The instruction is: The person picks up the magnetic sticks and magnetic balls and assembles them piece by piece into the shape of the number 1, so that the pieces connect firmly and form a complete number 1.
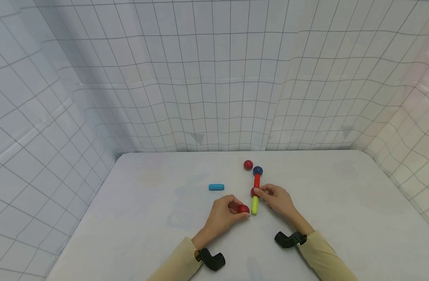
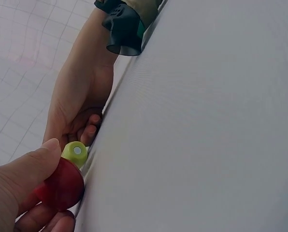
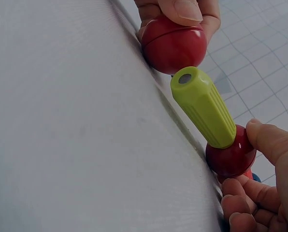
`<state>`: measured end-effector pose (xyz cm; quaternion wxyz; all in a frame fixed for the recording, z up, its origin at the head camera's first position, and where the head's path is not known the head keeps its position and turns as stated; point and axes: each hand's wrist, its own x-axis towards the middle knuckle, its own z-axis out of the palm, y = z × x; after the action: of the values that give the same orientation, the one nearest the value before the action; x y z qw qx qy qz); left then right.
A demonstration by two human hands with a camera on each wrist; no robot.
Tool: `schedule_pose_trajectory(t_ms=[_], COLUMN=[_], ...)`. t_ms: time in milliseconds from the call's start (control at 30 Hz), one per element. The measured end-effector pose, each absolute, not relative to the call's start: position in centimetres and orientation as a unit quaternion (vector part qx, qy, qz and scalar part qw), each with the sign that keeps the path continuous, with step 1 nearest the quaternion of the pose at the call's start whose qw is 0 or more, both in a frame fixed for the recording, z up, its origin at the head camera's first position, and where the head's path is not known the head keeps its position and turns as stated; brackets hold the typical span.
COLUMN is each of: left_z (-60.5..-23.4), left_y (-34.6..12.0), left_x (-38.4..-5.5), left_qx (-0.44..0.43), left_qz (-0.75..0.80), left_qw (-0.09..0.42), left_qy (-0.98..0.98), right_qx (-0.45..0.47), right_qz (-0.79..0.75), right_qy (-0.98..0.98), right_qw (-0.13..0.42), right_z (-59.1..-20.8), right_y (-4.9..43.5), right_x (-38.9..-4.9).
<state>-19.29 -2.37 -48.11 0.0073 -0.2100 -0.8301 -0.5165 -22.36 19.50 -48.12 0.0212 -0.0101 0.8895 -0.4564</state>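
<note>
My left hand (image 1: 224, 212) pinches a red ball (image 3: 175, 46) between thumb and fingers, low over the table. Just right of that ball is the bare end of a yellow-green ribbed rod (image 3: 204, 108), with a round metal disc in its tip; a small gap seems to part them. My right hand (image 1: 278, 200) pinches a second red ball (image 3: 231, 152), to which the rod's other end is joined. Beyond this ball a red rod (image 1: 257, 180) runs on to a dark blue ball (image 1: 258, 170), all in one line.
A loose red ball (image 1: 248, 164) lies just left of the blue one. A light blue rod (image 1: 216, 187) lies by itself to the left, on the white table (image 1: 137, 218). White grid-patterned curtains (image 1: 214, 78) hang behind and at both sides.
</note>
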Motion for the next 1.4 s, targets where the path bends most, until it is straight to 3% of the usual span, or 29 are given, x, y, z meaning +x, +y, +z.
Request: schedule_pose_trajectory(t_ms=[733, 1400], left_z=[-48.0, -48.2], left_y=[-2.0, -1.2], left_x=[-18.1, -16.8], left_qx=[-0.21, -0.216], left_qz=[-0.524, -0.517], left_qw=[0.001, 0.046], left_qy=[-0.825, -0.827], right_qx=[-0.013, -0.012], right_qz=[-0.458, -0.443], right_qy=[0.888, 0.896], right_qw=[0.019, 0.017], right_z=[-48.0, -48.1], right_y=[19.4, 19.5], right_x=[-22.3, -22.3])
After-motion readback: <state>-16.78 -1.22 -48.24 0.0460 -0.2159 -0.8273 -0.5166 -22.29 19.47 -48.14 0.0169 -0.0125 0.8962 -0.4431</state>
